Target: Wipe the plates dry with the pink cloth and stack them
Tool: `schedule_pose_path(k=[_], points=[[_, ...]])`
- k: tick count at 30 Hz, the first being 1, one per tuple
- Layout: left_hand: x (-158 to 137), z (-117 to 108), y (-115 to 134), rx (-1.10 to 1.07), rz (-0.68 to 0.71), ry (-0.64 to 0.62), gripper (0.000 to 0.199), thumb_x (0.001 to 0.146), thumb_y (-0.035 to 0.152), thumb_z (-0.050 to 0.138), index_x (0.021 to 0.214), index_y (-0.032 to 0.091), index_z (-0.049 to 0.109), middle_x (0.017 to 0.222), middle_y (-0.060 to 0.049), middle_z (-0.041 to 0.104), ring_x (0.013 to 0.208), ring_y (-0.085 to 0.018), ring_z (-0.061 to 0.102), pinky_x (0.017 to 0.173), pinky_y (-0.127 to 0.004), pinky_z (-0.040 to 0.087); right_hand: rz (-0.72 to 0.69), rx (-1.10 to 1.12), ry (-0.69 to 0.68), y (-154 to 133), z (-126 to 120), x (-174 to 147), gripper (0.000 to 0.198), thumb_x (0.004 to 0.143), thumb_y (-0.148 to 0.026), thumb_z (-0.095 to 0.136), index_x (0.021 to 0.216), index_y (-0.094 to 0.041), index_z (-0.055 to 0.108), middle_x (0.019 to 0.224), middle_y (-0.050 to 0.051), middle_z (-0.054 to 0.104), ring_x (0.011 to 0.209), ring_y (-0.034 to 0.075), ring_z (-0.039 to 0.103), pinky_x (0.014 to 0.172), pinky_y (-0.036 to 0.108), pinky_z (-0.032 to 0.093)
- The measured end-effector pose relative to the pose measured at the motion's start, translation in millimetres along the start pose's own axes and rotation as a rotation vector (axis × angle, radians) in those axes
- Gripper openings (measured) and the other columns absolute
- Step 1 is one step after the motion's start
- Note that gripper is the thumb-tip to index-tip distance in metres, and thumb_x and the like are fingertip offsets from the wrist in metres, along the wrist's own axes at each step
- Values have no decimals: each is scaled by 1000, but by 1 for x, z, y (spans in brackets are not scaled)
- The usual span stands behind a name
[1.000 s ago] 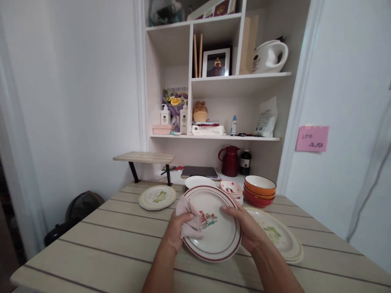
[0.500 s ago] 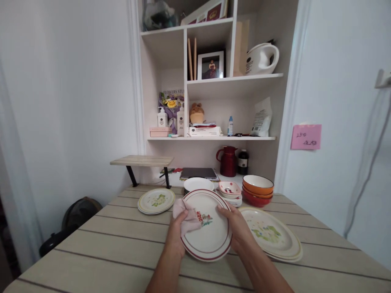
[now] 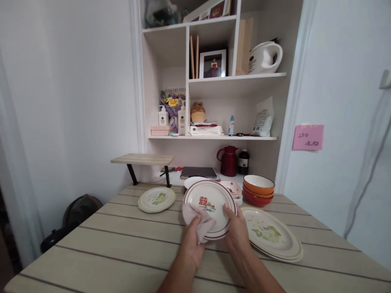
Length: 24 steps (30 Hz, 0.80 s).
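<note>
A white plate (image 3: 218, 195) with red rim lines and a red printed character is held up, tilted, above the table. My right hand (image 3: 236, 226) grips its right edge, thumb on the face and fingers behind. My left hand (image 3: 193, 238) pinches a pale pink cloth (image 3: 200, 219) against the plate's lower left edge; its thumb lies on the cloth and its other fingers are mostly hidden. Close to my right wrist lies a stack of large oval plates (image 3: 275, 234) with a green leaf pattern. Smaller leaf-patterned plates (image 3: 157, 199) lie to the left.
Behind the held plate stand a white round dish (image 3: 191, 182), small pink-patterned bowls (image 3: 232, 188) and stacked orange and red bowls (image 3: 258, 190). A low wooden riser (image 3: 143, 159) stands back left. A red jug (image 3: 229, 160) and a dark bottle (image 3: 243, 162) stand below the shelves.
The plate has risen and tilted up more. My left hand with the cloth has slid from the plate's left side to its lower left edge. My right hand still grips the right edge.
</note>
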<state>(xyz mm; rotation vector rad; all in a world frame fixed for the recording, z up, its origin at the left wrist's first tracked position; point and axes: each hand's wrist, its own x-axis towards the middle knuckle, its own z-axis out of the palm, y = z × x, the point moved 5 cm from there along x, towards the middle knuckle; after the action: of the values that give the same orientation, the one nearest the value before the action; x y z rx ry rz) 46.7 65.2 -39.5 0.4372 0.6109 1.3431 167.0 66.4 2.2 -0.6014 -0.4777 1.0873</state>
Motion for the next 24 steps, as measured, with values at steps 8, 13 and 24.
schedule_pose_path(k=[8, 13, 24], points=[[-9, -3, 41, 30, 211, 86, 46, 68, 21, 73, 113, 15, 64, 99, -11, 76, 89, -27, 72, 82, -41, 58, 237, -49, -146, 4, 16, -10, 73, 58, -9, 75, 127, -22, 55, 85, 2, 78, 71, 20, 71, 65, 30, 58], [-13, -8, 63, 97, 284, 57, 48, 61, 21, 77, 107, 15, 65, 92, -9, 76, 87, -26, 72, 78, -40, 58, 337, -156, -343, -15, 16, -9, 68, 62, -10, 74, 127, -22, 57, 95, 5, 78, 72, 20, 71, 60, 29, 56], [-18, -4, 65, 368, 209, -178, 44, 56, 20, 76, 100, 14, 69, 85, -8, 76, 77, -24, 69, 70, -35, 56, 380, -297, -444, -39, 14, -15, 69, 68, -23, 78, 132, -20, 53, 104, 12, 76, 85, 29, 73, 78, 42, 58]])
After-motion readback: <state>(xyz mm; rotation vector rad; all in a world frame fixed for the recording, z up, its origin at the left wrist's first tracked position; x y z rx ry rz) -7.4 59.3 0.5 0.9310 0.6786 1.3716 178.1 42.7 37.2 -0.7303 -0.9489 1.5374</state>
